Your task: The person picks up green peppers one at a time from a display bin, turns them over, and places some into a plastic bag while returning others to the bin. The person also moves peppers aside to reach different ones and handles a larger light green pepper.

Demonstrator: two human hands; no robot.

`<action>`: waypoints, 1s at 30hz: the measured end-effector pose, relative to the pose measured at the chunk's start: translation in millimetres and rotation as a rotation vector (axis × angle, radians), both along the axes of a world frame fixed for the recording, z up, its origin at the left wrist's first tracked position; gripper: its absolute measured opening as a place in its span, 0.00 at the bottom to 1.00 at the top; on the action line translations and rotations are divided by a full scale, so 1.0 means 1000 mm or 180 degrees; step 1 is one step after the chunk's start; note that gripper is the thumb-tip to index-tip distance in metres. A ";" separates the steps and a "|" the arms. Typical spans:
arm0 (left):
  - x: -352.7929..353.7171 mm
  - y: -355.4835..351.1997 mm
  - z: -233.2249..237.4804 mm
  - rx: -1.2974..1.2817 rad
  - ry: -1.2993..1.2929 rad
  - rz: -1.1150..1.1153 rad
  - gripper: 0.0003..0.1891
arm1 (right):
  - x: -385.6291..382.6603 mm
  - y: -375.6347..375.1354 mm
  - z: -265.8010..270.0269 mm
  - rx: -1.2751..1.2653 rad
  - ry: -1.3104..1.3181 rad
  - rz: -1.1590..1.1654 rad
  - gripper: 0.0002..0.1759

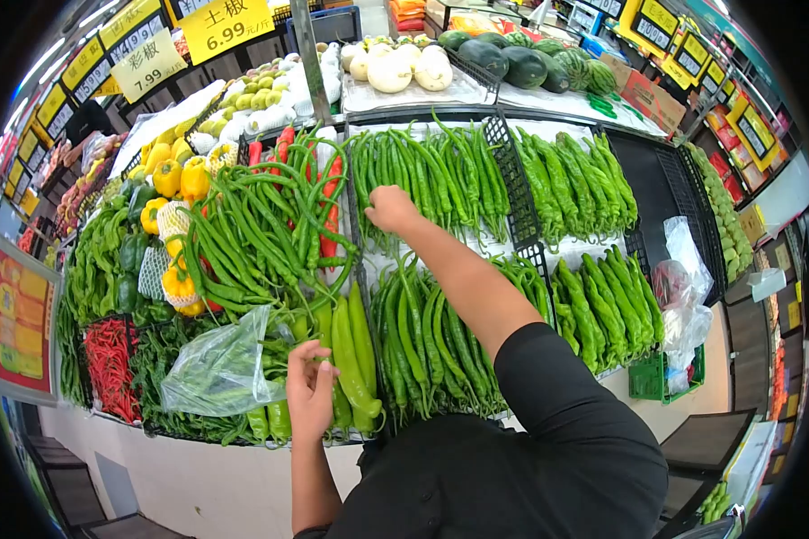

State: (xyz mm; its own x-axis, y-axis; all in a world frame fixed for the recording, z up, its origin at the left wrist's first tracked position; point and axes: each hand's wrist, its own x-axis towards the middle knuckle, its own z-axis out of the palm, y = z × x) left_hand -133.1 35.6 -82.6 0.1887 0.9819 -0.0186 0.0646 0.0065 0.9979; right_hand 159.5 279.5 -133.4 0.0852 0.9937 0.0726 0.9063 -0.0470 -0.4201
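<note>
My right hand (392, 209) reaches over the upper middle tray, at the left end of a neat row of long green chili peppers (440, 175). Its fingers are bent together, and what they grip, if anything, is hidden. Lower down, my left hand (310, 388) hovers by the large light green peppers (354, 359), its fingers loosely curled, thumb apart, nothing visible in them. Just left of it lies a clear plastic bag (220, 364). A tangled heap of long green chilies (256, 229) rests between my hands and the yellow bell peppers (194, 180), over some red peppers (333, 202).
Black crate walls (510, 180) divide the rows. More green peppers (571, 184) fill the right trays. Small red chilies (110, 368) sit at lower left. A metal post (312, 63) rises behind, near white melons (389, 72) and watermelons (524, 67). Plastic bags (683, 287) hang at right.
</note>
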 end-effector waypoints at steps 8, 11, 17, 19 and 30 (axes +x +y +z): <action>0.005 0.005 -0.009 -0.0027 -0.0005 -0.0142 0.16 | -0.001 -0.003 -0.011 -0.0472 0.0153 0.0276 0.17; 0.006 0.004 -0.007 -0.0065 -0.0063 -0.0133 0.16 | 0.003 -0.007 -0.016 -0.0464 0.0306 0.0385 0.17; 0.002 0.003 -0.001 -0.0005 -0.0164 -0.0073 0.15 | 0.012 -0.026 -0.009 -0.0068 0.0905 0.0426 0.14; -0.003 0.003 0.008 0.0150 -0.0184 -0.0033 0.15 | 0.020 -0.037 0.002 -0.0105 0.1398 0.0412 0.15; -0.064 0.031 0.089 0.1194 -0.0113 0.0507 0.09 | 0.087 -0.222 0.074 0.0267 0.3178 -0.0049 0.20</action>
State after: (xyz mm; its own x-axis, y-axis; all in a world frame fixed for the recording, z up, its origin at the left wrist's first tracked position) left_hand -197.4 66.3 6.7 0.0279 0.9363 0.3501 0.0577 -0.3512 0.9345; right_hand 246.5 57.9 -59.3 0.1581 0.9869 0.0307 0.1363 0.0090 -0.9906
